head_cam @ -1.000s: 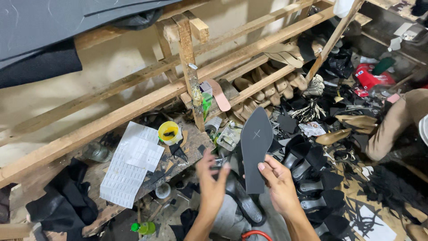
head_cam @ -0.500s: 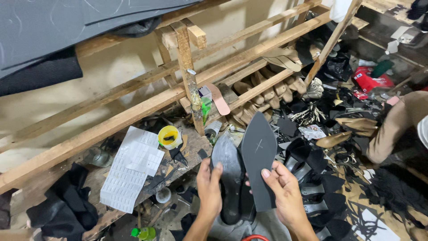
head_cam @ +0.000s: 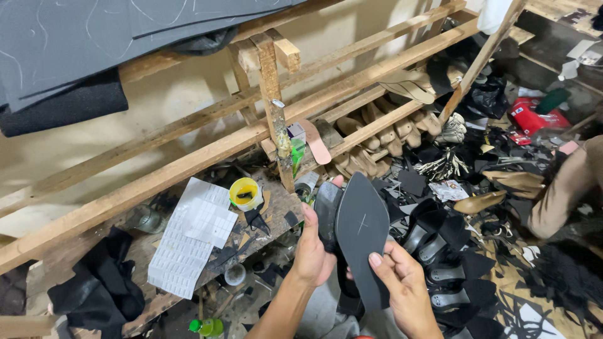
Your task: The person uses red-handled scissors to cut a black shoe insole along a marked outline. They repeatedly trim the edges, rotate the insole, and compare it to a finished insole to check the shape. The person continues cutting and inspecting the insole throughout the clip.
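We have brought the pointed black sole (head_cam: 363, 235) over the shoe (head_cam: 326, 216), overlapping it now at frame centre. Our left hand (head_cam: 312, 251) has shifted onto the shoe's left edge, and our right hand (head_cam: 402, 285) has dropped lower.

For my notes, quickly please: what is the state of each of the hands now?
Left hand: closed on the dark shoe.
Right hand: closed on the pointed black sole, held beside the shoe.

2 dark pointed shoe soles (head_cam: 358, 232), held upright, overlapping.
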The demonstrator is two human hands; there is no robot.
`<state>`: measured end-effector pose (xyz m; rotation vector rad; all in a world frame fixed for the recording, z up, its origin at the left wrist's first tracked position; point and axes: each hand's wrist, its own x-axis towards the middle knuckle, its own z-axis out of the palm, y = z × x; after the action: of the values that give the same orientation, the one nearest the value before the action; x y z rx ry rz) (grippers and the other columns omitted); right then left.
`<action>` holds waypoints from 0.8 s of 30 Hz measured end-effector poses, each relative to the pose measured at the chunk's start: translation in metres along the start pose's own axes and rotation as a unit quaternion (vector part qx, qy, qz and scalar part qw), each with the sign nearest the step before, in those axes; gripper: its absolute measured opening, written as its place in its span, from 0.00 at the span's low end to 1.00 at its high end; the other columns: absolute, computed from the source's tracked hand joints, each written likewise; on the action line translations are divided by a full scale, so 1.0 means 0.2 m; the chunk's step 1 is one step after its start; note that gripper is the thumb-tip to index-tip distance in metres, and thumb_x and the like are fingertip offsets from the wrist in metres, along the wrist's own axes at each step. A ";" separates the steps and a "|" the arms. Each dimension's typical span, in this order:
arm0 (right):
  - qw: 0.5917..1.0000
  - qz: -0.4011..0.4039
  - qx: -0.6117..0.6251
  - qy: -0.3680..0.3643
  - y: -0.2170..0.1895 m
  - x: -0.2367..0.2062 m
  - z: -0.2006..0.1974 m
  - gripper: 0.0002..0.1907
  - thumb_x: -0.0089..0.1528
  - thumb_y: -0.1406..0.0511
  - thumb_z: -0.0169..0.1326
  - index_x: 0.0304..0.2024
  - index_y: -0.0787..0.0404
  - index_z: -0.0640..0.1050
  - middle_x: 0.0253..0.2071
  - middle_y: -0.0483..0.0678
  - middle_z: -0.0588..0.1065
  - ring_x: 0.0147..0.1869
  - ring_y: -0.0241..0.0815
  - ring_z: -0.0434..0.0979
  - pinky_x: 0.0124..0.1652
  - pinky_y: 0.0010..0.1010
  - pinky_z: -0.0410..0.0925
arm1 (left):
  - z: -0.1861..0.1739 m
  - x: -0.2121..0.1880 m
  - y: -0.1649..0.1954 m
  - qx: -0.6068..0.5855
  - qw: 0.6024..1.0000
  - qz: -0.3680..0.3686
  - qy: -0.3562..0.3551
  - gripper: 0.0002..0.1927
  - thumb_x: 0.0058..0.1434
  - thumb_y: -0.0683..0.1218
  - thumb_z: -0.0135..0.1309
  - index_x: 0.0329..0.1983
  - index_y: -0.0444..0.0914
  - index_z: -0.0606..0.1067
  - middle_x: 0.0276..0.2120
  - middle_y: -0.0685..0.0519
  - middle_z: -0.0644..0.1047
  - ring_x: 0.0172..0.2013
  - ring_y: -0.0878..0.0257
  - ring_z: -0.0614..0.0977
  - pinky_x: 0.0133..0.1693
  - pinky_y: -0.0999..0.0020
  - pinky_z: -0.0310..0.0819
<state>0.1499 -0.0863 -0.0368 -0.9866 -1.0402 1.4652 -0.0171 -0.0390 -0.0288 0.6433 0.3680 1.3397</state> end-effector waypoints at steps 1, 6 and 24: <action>1.000 0.024 0.020 0.002 0.00 -0.01 0.01 0.16 0.67 0.66 0.48 0.52 0.72 0.75 0.42 0.61 0.81 0.39 0.48 0.86 0.42 0.38 0.79 | 0.01 0.00 0.01 0.001 1.000 0.006 -0.010 0.42 0.70 0.69 0.27 0.81 0.43 0.52 0.64 0.55 0.74 0.60 0.63 0.78 0.62 0.61 0.72; 0.998 -0.029 0.029 0.047 -0.03 -0.03 0.01 0.24 0.67 0.63 0.42 0.64 0.64 0.69 0.52 0.60 0.79 0.45 0.47 0.82 0.41 0.36 0.74 | 0.03 0.01 0.03 -0.021 0.998 0.035 -0.041 0.40 0.73 0.69 0.24 0.82 0.48 0.50 0.56 0.48 0.74 0.56 0.56 0.77 0.61 0.57 0.72; 0.845 -0.305 -0.392 0.198 0.08 -0.12 0.18 0.38 0.43 0.69 0.72 0.57 0.61 0.77 0.45 0.53 0.69 0.41 0.41 0.78 0.40 0.28 0.74 | 0.09 -0.01 0.00 0.028 0.991 0.041 -0.121 0.46 0.70 0.58 0.52 0.82 0.42 0.42 0.58 0.38 0.72 0.57 0.49 0.78 0.58 0.50 0.75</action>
<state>0.1140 -0.1153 -0.0398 -1.2778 -1.4886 0.2520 -0.0063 -0.0444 -0.0154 0.8649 0.1847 1.3156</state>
